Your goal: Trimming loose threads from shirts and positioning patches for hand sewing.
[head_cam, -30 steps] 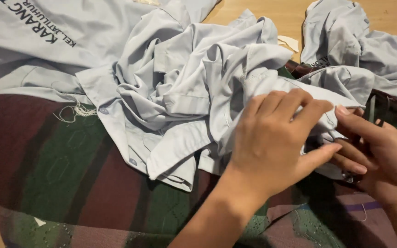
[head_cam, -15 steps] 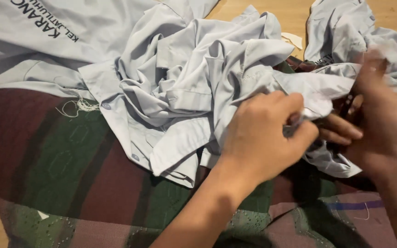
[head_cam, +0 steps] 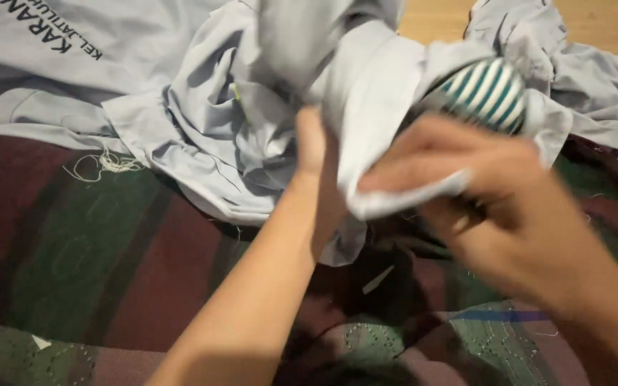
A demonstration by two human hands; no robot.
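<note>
Grey shirt (head_cam: 366, 93) fabric drapes over the left hand (head_cam: 316, 154), pinched by right-hand fingers (head_cam: 423, 171).

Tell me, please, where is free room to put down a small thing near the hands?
The dark red and green cloth lies bare at lower left, bordered by the grey shirts above and the left hand's forearm. The middle and upper right are crowded with bunched shirts and the right hand.
</note>
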